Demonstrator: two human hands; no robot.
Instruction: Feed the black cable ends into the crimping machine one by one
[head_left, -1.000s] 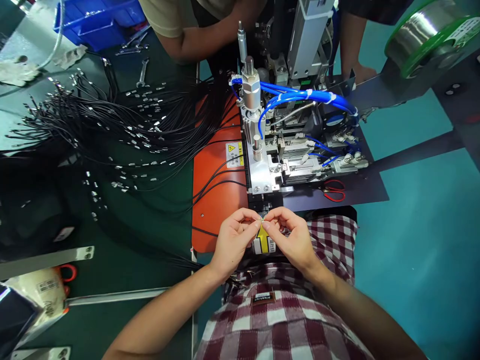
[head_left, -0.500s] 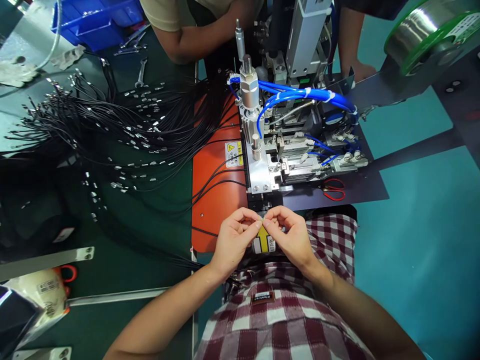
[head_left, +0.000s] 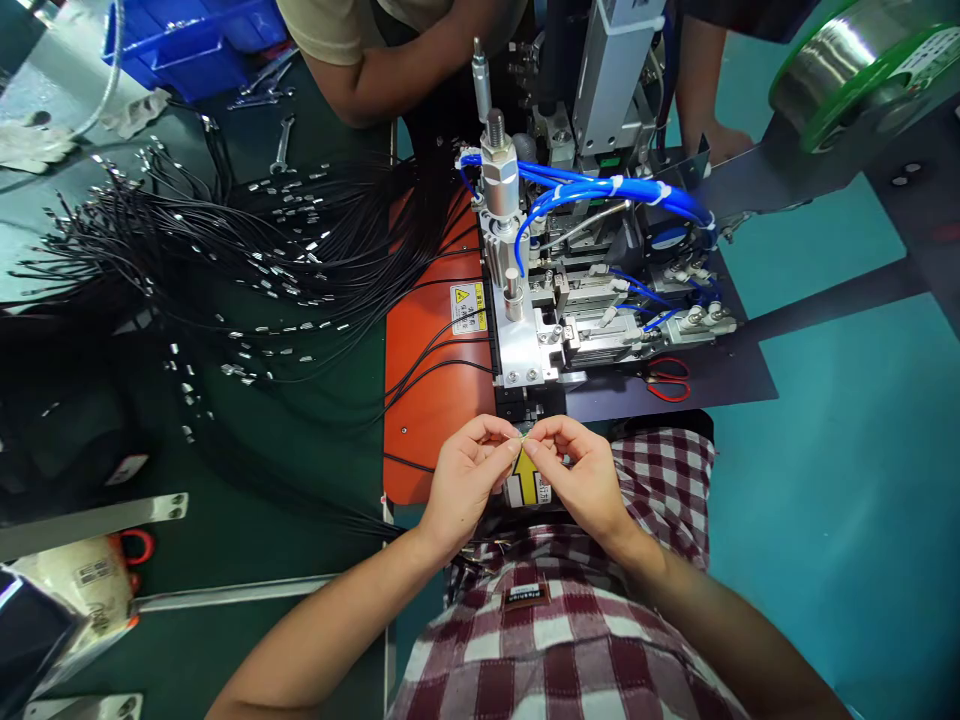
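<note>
Just in front of the machine's near edge, my left hand [head_left: 472,475] and my right hand [head_left: 581,475] meet with thumbs and forefingers pinched together. Between the fingertips show tiny pale and greenish strands, which look like thin wires [head_left: 523,437]; most of them is hidden by the fingers. Behind the hands is a label with a yellow arrow [head_left: 528,488]. Black cables [head_left: 360,522] run from the left towards my lap, where several bare ends lie under my left wrist. The machine [head_left: 521,340], metal with blue air hoses, stands right beyond my fingers.
An orange plate [head_left: 439,400] carries black cables into the machine. A big bundle of cables [head_left: 277,240] with metal-tipped ends covers the bench at left. Red-handled scissors [head_left: 667,380] lie at right, below a solder wire spool [head_left: 855,70]. A wrench [head_left: 283,145] and another person's arm [head_left: 405,75] are at the back.
Both hands stay in nearly the same place, still pinched together. Slightly more of the pale-green strands shows between the fingertips.
</note>
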